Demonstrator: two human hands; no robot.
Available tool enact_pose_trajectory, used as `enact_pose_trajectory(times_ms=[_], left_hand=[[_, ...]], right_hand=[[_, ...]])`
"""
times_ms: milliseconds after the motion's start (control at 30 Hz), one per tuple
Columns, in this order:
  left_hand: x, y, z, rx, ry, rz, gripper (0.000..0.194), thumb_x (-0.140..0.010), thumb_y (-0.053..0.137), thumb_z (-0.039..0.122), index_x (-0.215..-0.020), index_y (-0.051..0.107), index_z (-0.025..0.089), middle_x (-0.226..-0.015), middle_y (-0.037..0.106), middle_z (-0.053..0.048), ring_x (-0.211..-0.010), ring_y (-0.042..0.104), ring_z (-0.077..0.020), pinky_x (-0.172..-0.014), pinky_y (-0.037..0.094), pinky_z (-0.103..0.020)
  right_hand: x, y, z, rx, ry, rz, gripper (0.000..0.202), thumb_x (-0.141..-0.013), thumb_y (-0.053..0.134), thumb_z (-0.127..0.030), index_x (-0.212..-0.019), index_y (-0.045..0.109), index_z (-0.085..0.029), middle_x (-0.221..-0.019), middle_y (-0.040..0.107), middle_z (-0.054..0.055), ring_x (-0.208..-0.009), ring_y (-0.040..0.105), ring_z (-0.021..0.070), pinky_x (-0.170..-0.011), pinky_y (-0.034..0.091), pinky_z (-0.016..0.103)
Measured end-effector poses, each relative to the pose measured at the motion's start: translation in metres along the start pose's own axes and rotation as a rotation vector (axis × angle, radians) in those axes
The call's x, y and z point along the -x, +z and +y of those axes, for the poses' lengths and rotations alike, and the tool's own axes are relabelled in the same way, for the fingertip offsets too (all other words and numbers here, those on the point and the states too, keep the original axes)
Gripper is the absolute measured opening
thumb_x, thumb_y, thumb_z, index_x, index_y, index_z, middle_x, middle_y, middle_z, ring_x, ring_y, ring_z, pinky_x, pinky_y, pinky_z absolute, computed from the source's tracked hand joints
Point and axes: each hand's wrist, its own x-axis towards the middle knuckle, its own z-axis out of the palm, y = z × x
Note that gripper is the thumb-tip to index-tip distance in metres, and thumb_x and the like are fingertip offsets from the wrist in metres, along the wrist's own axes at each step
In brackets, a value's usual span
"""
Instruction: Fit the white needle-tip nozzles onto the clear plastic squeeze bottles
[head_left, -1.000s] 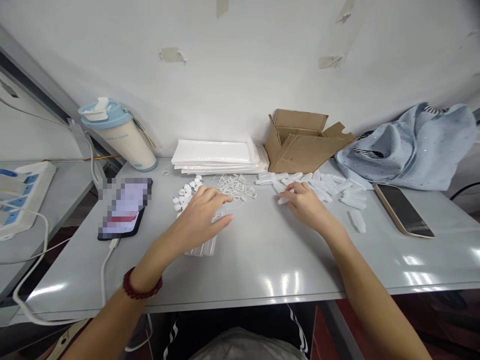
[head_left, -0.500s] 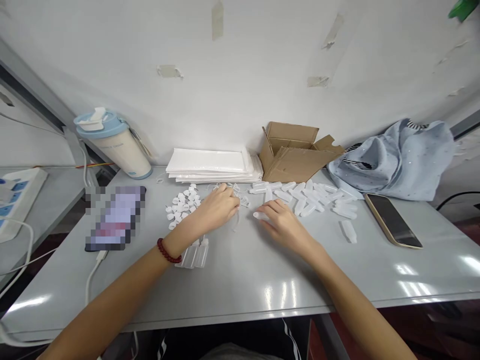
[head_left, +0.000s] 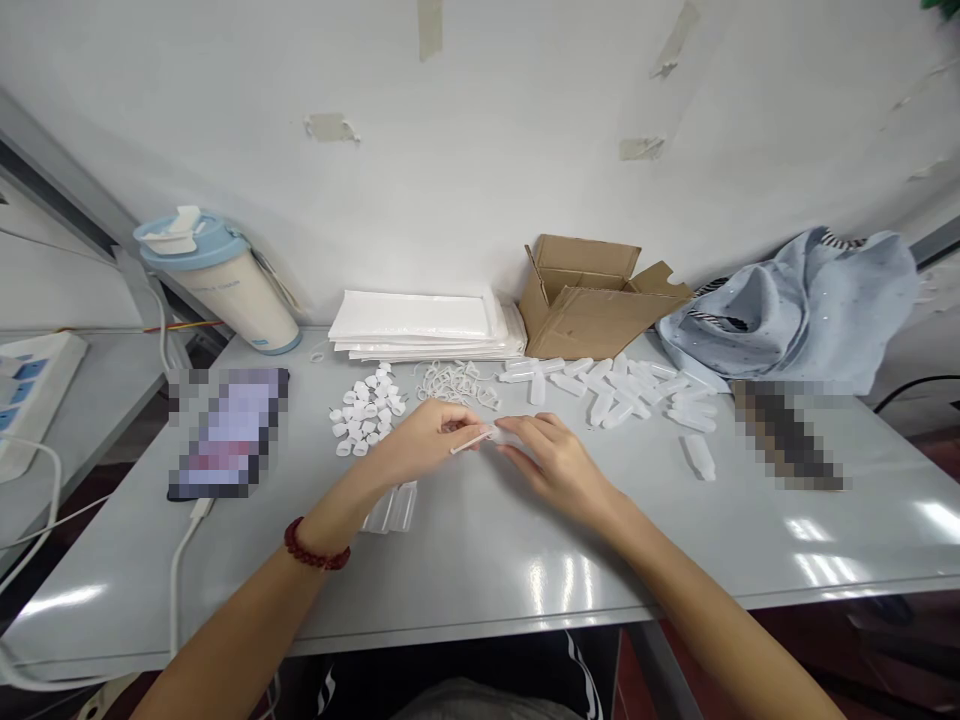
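Over the middle of the table my two hands meet. My left hand pinches a thin white strap loop, which passes around or against the near end of a small translucent plastic bottle; exactly how they touch is too small to tell. My right hand is closed on that bottle and hides much of it. Just behind my left hand lies a heap of similar strap loops. White caps are spread to its left. Loose translucent bottles lie beyond my right hand.
A row of bottles lies near my left wrist. White padded envelopes and an open cardboard box stand along the wall. A tumbler, charging phone, second phone and blue cloth bag flank them.
My left hand has moved from the loop heap toward me and right, bringing a strap loop to the bottle. My right hand has shifted slightly, with the bottle still in it.
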Motion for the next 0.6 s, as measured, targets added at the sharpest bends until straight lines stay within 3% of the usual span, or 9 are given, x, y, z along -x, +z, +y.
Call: enact_pose_trajectory(times_ms=[233,367,600], left_hand=[[0.0017,0.0004,-0.0013,0.185,-0.057,-0.008,0.029,-0.083,0.06,0.043,-0.071,0.061,0.017,-0.063,0.056,0.003,-0.06,0.05,-0.011,-0.056,0.037,-0.023],[-0.0002,0.0031,-0.0064,0.246,-0.042,0.049,0.018,-0.082,0.063,0.036,-0.081,0.062,0.019,-0.065,0.056,0.004,-0.058,0.048,-0.0093,-0.053,0.036,-0.021],[0.0018,0.0034,-0.0055,0.238,-0.009,0.061,0.019,-0.081,0.064,0.037,-0.08,0.07,0.019,-0.069,0.064,0.001,-0.062,0.055,-0.0114,-0.053,0.041,-0.022]], right_hand=[[0.001,-0.0035,-0.0055,-0.055,0.009,0.026,0.034,-0.096,0.047,-0.02,-0.13,0.047,-0.021,-0.101,0.071,0.01,-0.085,0.066,0.0231,-0.075,0.054,0.038],[0.0001,-0.0064,-0.0082,-0.105,0.021,-0.023,0.033,-0.096,0.048,-0.019,-0.128,0.05,-0.023,-0.105,0.071,0.009,-0.089,0.067,0.0225,-0.079,0.054,0.039],[0.0022,-0.0048,-0.0085,-0.185,0.11,-0.027,0.031,-0.094,0.053,-0.025,-0.124,0.052,-0.023,-0.101,0.071,0.008,-0.086,0.068,0.0235,-0.075,0.057,0.039]])
